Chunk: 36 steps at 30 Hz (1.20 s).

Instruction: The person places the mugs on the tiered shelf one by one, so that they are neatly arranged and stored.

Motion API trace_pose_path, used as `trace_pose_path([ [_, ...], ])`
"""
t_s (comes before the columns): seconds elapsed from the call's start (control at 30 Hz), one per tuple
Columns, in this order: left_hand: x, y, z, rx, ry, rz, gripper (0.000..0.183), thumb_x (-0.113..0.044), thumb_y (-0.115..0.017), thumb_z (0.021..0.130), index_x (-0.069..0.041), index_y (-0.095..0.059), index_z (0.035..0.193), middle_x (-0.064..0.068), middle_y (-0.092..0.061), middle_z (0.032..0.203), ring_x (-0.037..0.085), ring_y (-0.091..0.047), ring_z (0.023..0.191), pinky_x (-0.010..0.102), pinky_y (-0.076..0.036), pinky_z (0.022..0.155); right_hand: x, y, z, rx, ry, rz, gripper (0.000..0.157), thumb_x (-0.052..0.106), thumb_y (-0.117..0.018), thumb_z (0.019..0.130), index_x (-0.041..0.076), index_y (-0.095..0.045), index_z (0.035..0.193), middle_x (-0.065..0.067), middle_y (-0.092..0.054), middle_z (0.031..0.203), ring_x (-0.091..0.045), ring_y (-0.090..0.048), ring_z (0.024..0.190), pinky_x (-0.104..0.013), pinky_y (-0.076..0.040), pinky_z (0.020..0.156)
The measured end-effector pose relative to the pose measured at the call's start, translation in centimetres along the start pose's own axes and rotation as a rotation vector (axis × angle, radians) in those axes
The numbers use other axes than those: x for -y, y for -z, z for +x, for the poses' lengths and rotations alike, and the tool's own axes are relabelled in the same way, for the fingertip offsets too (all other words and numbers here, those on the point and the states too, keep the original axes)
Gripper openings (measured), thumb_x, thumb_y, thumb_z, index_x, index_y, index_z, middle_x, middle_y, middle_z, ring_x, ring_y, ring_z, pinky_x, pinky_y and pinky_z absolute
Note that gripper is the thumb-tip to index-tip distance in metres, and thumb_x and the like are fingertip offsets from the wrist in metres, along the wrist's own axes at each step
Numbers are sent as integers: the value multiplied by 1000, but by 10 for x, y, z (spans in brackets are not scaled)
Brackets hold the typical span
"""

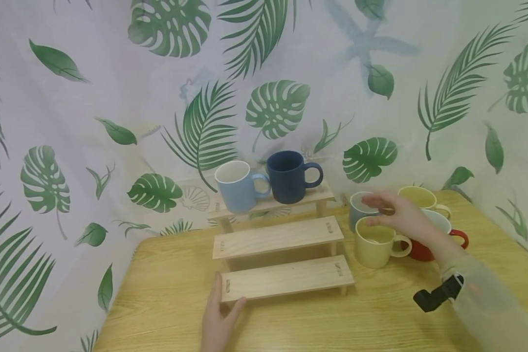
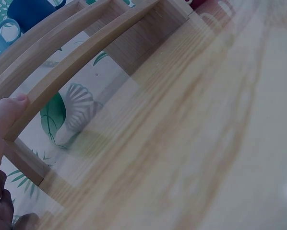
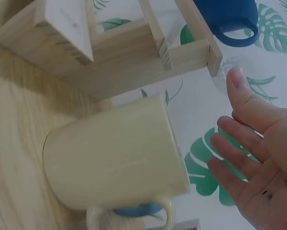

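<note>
A three-step wooden rack (image 1: 286,278) stands on the table, and my left hand (image 1: 219,318) grips the left end of its lowest board. In the left wrist view the thumb (image 2: 14,106) lies against that board's edge. My right hand (image 1: 402,217) hovers just above a pale yellow mug (image 1: 374,252), fingers spread and holding nothing; the right wrist view shows a gap between the fingers and the mug's rim. Upright on the top step are a light blue mug (image 1: 236,190) and a navy mug (image 1: 287,178).
Behind and beside the pale yellow mug stand a grey-blue mug (image 1: 358,215), another yellow mug (image 1: 415,196) and a red mug (image 1: 422,250) with a white inside, partly hidden by the right arm. A leaf-print curtain (image 1: 290,117) hangs behind the wooden table (image 1: 167,293).
</note>
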<state>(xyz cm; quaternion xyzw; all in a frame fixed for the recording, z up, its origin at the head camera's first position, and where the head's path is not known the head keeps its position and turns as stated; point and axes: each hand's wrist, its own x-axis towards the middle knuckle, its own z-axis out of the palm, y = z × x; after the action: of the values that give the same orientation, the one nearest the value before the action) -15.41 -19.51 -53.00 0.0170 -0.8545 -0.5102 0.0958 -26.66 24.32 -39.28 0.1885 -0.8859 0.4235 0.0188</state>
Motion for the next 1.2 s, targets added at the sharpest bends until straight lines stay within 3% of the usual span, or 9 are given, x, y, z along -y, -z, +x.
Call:
trace_pose_path([
  [0.23, 0, 0, -1, -3, 10, 1, 91, -51, -66, 84, -14, -18, 153, 3, -15, 158, 27, -15, 143, 52, -13, 115, -10, 7, -19, 5, -10, -45, 62, 26, -73, 85, 1, -48, 135, -22, -51, 135, -41, -46, 124, -55, -39, 100],
  [0.47, 1, 0, -3, -2, 2, -5, 90, -49, -66, 85, -15, -18, 153, 5, -16, 158, 29, -15, 143, 55, -13, 114, -17, 10, -31, 2, -8, -111, 67, 25, -76, 82, -1, -45, 136, -25, -50, 134, -45, -47, 122, -57, -41, 97],
  [0.7, 0, -1, -2, 8, -4, -6, 90, -48, -65, 86, -14, -17, 154, 6, -15, 158, 30, -14, 143, 55, -12, 114, -25, 12, -38, -13, 82, -172, 76, 23, -82, 74, -6, -46, 134, -29, -52, 129, -49, -53, 111, -58, -45, 89],
  [0.93, -1, 0, -1, 19, 0, -19, 90, -49, -65, 86, -13, -16, 154, 6, -14, 158, 28, -13, 144, 54, -12, 114, -30, 10, -45, 32, 83, -163, 83, 21, -83, 72, -12, -40, 135, -33, -46, 133, -52, -47, 117, -55, -42, 93],
  [0.97, -1, 1, -1, 20, 4, -18, 91, -50, -65, 86, -14, -16, 154, 5, -14, 158, 27, -13, 144, 53, -12, 115, -31, 10, -46, 36, 87, -161, 84, 20, -83, 72, -13, -39, 135, -34, -45, 133, -51, -46, 118, -52, -43, 94],
  [1.03, 0, 1, -1, 22, 9, -18, 91, -51, -65, 86, -15, -16, 154, 4, -13, 158, 27, -13, 144, 53, -12, 115, -35, 7, -47, 38, 98, -167, 83, 19, -83, 72, -15, -39, 134, -35, -46, 132, -50, -46, 118, -36, -46, 97],
  [1.13, 1, 1, -1, 19, 16, -12, 92, -53, -64, 85, -16, -16, 154, 3, -14, 158, 26, -13, 144, 52, -12, 115, -40, 2, -49, 35, 115, -165, 82, 16, -82, 72, -16, -39, 134, -35, -47, 130, -49, -48, 117, -10, -39, 93],
  [1.2, 2, 0, -1, 15, 10, -6, 92, -53, -64, 85, -16, -16, 154, 4, -14, 158, 27, -14, 143, 52, -13, 115, -41, -1, -51, 25, 121, -186, 82, 18, -83, 72, -13, -40, 134, -31, -50, 130, -46, -50, 117, -3, -35, 87],
])
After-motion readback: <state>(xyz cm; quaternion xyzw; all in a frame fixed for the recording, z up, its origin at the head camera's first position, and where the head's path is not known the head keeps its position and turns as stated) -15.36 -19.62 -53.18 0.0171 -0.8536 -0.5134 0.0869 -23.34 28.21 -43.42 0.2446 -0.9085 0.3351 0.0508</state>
